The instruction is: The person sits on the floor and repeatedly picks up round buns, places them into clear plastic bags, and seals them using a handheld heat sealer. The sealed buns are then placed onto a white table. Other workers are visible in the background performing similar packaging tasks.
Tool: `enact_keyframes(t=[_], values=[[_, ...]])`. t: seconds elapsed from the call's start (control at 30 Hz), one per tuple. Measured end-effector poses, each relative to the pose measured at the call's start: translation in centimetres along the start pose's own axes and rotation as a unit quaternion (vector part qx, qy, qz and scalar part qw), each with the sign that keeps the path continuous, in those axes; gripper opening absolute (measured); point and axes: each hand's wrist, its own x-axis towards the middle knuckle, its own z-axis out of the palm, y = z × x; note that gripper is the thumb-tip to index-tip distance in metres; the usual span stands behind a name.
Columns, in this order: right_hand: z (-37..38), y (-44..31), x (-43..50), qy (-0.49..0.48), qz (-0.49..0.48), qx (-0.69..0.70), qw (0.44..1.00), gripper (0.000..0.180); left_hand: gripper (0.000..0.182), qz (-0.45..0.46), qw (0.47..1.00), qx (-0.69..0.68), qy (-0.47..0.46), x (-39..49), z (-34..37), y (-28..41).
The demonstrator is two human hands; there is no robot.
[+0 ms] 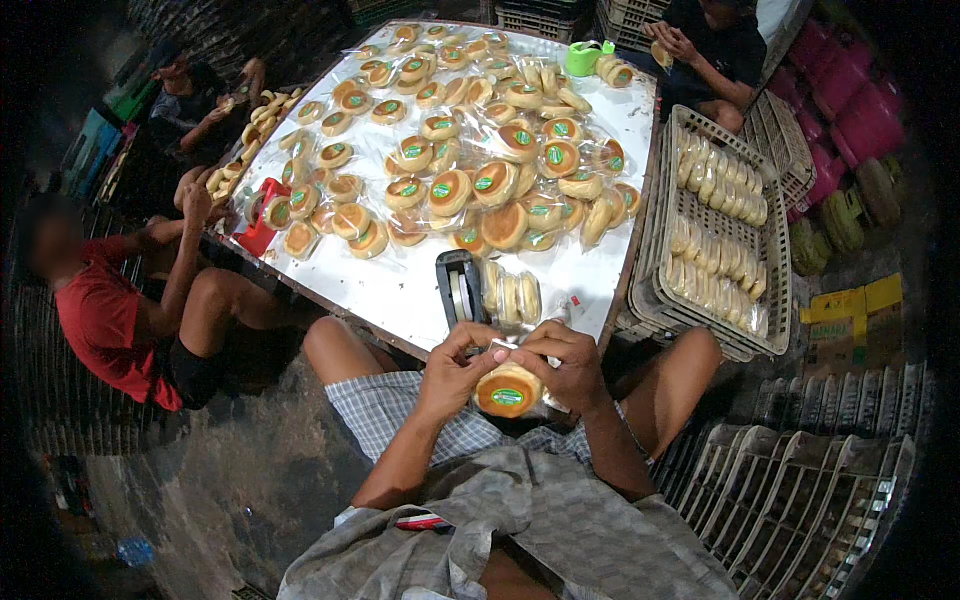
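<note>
Both of my hands pinch the top of a clear plastic bag that holds a round browned bun (508, 391) with a green oval sticker. My left hand (461, 365) grips the bag's left side, my right hand (564, 361) its right side, and the thumbs almost meet above the bun. A small white piece shows between the fingers; I cannot tell what it is. Just beyond my left hand a black tape dispenser (459, 286) stands on the white tabletop (375, 300). Beside it, several bagged buns (511, 294) stand on edge in a row.
A large heap of bagged buns (480, 180) covers much of the table. Stacked plastic crates (724, 240) with rows of buns stand at the right. A red tape dispenser (262, 217) and a green one (587, 58) sit near the edges. Co-workers sit at left and far right.
</note>
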Motion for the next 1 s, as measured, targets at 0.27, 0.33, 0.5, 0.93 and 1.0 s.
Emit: enact_keyframes(t=[0.27,0.33,0.5,0.93,1.0], values=[[6.4,0.1,-2.7,0.063,0.166,0.103,0.979,0.029,0.025,0.102,0.967,0.154,0.174,-0.7,1.0,-0.9],[7.4,-0.4,-3.7,0.021,0.247,0.312,0.917,0.020,0.020,0.190,0.940,0.187,0.215,-1.3,1.3,-1.5],[8.6,-1.0,-4.7,-0.020,0.281,0.435,0.855,0.053,0.033,0.115,0.973,-0.059,0.189,-2.4,1.1,-1.7],[12.7,5.5,-1.0,0.083,0.175,0.016,0.981,0.023,0.049,-0.082,0.941,-0.288,0.160,-2.3,-4.9,0.3],[11.8,5.1,-2.5,0.035,0.095,0.051,0.994,0.020,0.051,-0.071,0.942,-0.298,0.136,-2.5,-5.7,0.8]])
